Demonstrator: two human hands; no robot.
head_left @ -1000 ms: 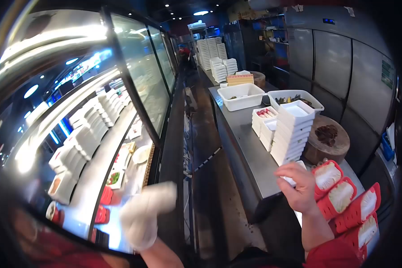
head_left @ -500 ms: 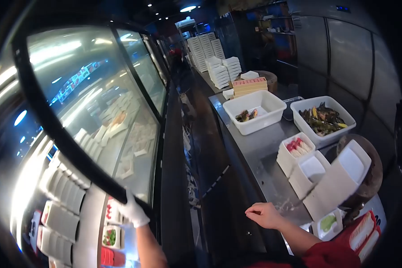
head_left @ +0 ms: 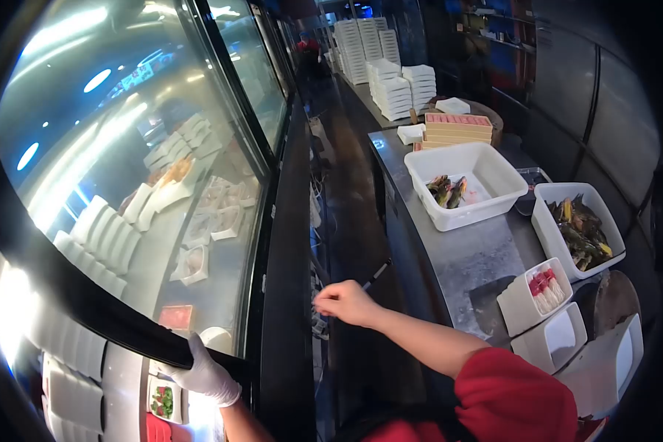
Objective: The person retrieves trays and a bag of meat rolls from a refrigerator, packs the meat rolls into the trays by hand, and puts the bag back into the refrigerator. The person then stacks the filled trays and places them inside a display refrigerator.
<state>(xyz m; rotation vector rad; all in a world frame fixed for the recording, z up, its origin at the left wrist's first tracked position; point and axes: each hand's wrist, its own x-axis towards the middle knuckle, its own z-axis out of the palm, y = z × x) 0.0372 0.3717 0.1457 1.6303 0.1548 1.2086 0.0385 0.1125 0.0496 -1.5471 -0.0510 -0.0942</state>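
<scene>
My left hand (head_left: 202,376), in a thin white glove, is closed round the lower black frame (head_left: 96,295) of a glass cabinet door at the lower left. Behind and below that frame sit a white tray with green leaves and red pieces (head_left: 162,399) and a pink-red pack (head_left: 177,318). My right hand (head_left: 346,303), bare, hovers over the dark aisle between cabinet and counter. Its fingers are curled together, and nothing shows in them. The glass pane (head_left: 199,162) reflects bright lights; white trays show through it.
A steel counter (head_left: 475,261) runs along the right. On it stand a white bin with a few dark shellfish (head_left: 486,155), a fuller bin (head_left: 619,254), a white tub of red-and-white sticks (head_left: 523,313) and yellowish boxes (head_left: 457,132). White containers (head_left: 390,92) are stacked farther back.
My right hand has swung left from the counter's edge to over the aisle. The view has turned and tilted. My left hand stays on the door frame.
</scene>
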